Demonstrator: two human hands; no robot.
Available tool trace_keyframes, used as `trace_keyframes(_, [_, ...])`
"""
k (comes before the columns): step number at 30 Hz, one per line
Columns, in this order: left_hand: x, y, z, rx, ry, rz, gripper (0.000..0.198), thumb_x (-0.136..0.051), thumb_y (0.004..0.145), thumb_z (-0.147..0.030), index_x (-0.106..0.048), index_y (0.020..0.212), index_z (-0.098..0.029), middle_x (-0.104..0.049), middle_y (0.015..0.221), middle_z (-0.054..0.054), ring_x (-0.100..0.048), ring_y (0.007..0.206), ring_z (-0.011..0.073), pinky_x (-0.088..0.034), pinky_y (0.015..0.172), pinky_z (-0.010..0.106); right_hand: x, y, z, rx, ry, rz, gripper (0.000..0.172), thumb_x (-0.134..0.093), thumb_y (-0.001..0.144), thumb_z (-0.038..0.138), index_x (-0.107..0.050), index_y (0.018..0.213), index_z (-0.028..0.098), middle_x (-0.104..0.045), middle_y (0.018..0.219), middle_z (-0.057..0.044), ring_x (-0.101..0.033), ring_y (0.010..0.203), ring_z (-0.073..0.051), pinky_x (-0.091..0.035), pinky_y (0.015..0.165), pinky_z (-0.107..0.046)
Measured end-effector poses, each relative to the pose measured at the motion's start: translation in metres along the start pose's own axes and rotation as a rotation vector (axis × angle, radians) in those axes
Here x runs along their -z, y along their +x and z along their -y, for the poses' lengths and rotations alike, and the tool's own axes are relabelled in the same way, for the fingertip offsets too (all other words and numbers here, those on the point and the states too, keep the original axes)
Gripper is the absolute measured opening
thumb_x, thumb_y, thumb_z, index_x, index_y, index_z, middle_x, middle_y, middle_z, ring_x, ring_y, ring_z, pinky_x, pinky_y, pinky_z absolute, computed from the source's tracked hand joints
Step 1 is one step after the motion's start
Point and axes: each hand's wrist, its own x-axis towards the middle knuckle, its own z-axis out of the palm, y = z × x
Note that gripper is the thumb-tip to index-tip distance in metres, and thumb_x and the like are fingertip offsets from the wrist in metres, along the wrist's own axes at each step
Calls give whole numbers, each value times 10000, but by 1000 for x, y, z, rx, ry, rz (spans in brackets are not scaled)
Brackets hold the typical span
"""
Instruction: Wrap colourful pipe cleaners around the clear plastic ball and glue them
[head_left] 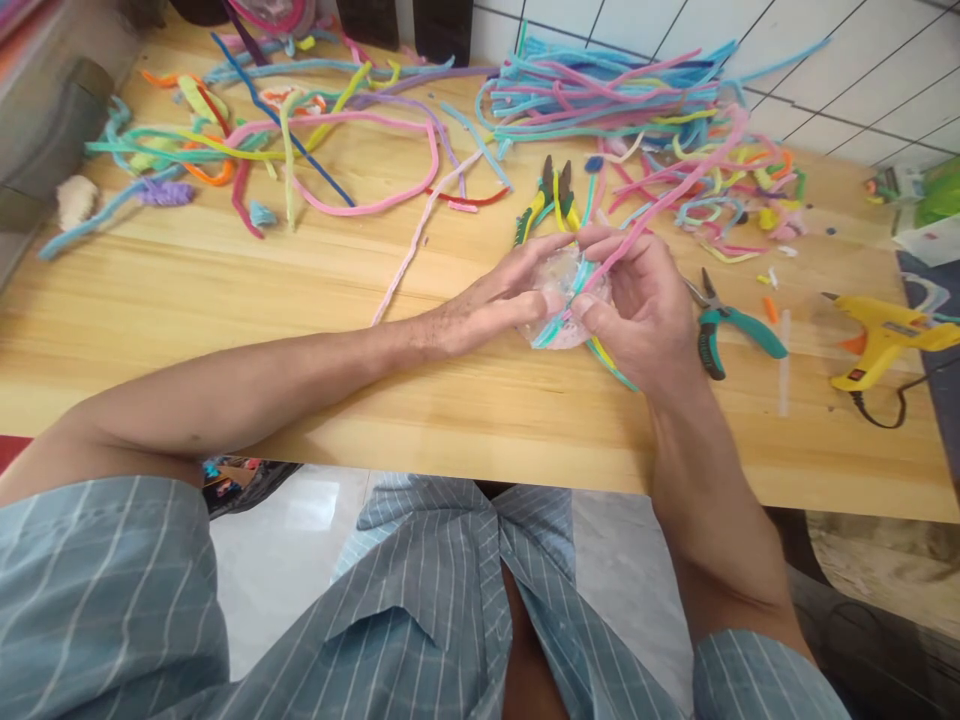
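A clear, roundish plastic piece [559,272] is held between my two hands above the wooden table. Turquoise pipe cleaners [551,332] run across it. My left hand [517,295] grips its left side, thumb on top. On the other side, my right hand [637,305] pinches a pink pipe cleaner [679,195] against the piece, and the pink strand's long end sticks up to the right. Fingers hide part of the join. Just beyond my hands lie yellow-and-green pliers [534,215]. Teal-handled pliers [739,325] rest to the right of my right hand.
A thick bundle of blue and pink pipe cleaners [600,95] lies against the tiled wall. Loose coloured pipe cleaners [330,130] spread across the back left, with scraps [772,190] at back right. A yellow glue gun [885,335] with a cord sits near the right edge.
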Motion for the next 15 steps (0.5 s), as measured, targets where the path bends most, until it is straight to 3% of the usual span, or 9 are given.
trace_keyframes(8, [-12, 1, -3, 35, -49, -56, 945, -819, 884, -827, -540, 1640, -333, -504, 1818, 114, -499, 1672, 436, -415, 1392, 649, 2, 0, -6, -2, -2, 11, 570, -873, 833, 752, -681, 1281, 458, -696, 1555, -21, -550, 1592, -401, -531, 1302, -636])
trace_keyframes(15, [-8, 0, -4, 11, 33, -58, 908, -763, 911, -852, -555, 1642, -356, -538, 1800, 76, -475, 1691, 435, -413, 1397, 657, 2, -4, 3, 43, -11, 26, 491, -859, 871, 706, -706, 1278, 477, -697, 1508, 5, -581, 1569, -394, -510, 1324, -646])
